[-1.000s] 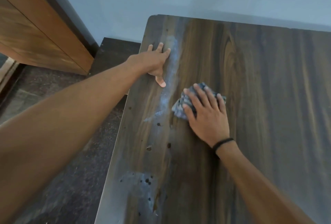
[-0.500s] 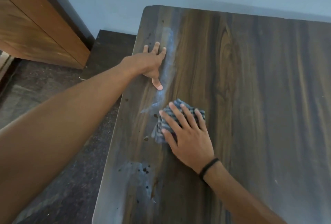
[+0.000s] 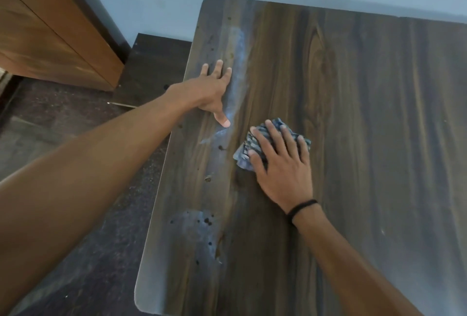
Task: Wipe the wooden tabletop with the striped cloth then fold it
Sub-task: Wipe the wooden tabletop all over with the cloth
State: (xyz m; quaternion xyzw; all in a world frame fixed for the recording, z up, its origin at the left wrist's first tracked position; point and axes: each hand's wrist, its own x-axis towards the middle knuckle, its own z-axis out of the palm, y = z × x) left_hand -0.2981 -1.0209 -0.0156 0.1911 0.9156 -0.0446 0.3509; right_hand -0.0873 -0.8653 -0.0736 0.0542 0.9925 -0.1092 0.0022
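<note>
the striped cloth is bunched into a small wad and is pinned to the wooden counter beneath the right grip. the fingers of that grip are laid straight and spread over the cloth, so it is pressed down rather than clasped. only the cloth's left and far margins are seen past the fingertips. the cloth lies in the left half of the counter, about midway between the near and far edges.

the left grip is released and rests flat close to the left edge, apart from the cloth, with its thumb pointed toward the near edge.

a pale streak is seen just left of the cloth. its long axis runs from the far edge toward the near one, roughly parallel to the left edge, and its near end passes between the two grips. the left thumb is set at its margin. a second hazy patch with dark specks lies toward the near left corner.

the wiping stage is judged to be under way, with folding not begun. a short leftward sweep by the right grip is what the streak seems to call for, and the left grip may need to be lifted clear.
</note>
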